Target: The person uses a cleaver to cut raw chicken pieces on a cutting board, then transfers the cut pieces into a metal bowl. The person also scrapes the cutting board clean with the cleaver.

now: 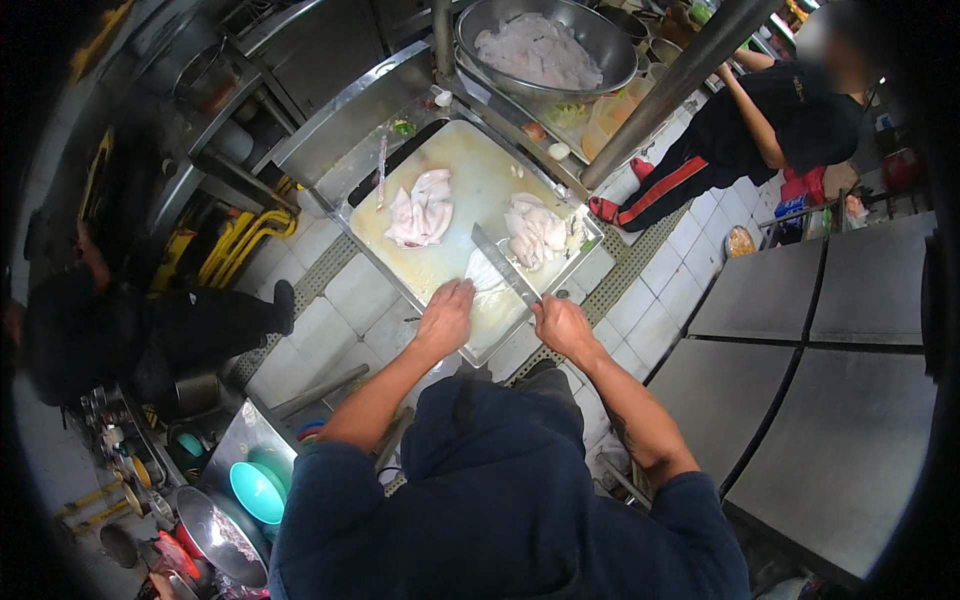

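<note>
Head view: right hand (563,326) round knife (504,264); left hand (447,314), grip unclear, on flesh (483,271); co-worker's shirt mark (799,88) illegible.

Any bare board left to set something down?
Yes: the cutting board is bare between the left pale pile and right pale pile, up toward its far edge. Crowded: near end, with left hand, knife and right hand close together.

A steel counter (345,165) bears a white cutting board (465,170), where one pale, folded heap (421,210) of flesh lies at left, a second heap (537,232) at right and a flat, pale piece (484,272) nearer the front.
</note>
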The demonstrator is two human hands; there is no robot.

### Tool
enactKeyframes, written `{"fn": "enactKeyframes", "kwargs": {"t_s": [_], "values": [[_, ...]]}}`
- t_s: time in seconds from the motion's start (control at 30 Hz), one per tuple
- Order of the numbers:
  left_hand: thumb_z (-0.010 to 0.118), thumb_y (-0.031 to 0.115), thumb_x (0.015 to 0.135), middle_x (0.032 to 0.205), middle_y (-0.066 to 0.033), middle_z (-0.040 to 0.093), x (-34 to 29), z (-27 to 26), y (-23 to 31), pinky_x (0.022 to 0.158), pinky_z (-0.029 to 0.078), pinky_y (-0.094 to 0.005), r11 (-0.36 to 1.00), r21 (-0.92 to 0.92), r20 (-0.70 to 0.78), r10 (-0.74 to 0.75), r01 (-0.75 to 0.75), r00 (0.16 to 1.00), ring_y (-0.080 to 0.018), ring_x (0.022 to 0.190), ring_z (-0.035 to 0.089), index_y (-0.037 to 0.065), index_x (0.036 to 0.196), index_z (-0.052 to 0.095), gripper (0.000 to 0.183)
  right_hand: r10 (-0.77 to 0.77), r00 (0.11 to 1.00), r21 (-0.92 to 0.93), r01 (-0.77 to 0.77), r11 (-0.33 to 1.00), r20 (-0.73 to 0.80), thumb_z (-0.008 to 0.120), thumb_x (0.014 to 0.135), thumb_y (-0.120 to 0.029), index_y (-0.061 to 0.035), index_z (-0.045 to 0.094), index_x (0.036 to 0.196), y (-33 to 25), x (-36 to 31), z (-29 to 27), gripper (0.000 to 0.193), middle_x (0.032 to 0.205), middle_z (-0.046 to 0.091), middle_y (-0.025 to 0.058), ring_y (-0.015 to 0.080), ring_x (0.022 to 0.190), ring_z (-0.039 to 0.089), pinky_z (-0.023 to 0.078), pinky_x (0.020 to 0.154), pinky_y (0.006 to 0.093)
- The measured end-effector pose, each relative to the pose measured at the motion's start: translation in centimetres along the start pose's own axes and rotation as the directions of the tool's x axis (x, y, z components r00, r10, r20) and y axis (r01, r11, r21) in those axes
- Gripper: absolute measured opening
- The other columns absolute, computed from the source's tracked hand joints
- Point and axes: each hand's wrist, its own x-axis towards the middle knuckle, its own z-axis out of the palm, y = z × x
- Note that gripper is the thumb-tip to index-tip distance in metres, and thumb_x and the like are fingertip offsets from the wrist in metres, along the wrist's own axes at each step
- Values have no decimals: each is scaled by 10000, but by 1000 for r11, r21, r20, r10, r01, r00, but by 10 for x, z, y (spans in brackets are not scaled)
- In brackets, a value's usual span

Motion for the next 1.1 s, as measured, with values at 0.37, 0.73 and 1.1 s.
{"fn": "enactKeyframes", "kwargs": {"t_s": [0.37,0.73,1.1], "values": [[596,73,785,1265,-184,587,-2,9,16,1081,421,-435,998,20,-4,-56,56,998,-356,1218,524,-66,1240,605,477,-203,964,-291,246,925,170,525,938,-181,2,594,955,12,26,-23,196,803,690,252,442,828,686,531,766,543],[586,54,777,1105,-165,610,-9,3,23,1005,453,-438,998,-15,-108,-70,69,992,-338,1102,563,-40,1098,646,339,-293,937,-246,334,910,188,542,993,-252,2,567,880,23,-4,-19,279,734,659,266,468,707,657,517,681,570],[572,15,781,1024,-155,620,59,-9,-8,866,525,-418,999,24,40,-27,26,999,-324,1013,599,-5,882,682,151,-65,991,-130,81,988,120,560,957,-196,40,626,957,-35,20,-22,245,853,685,288,468,863,673,522,798,551]]}}
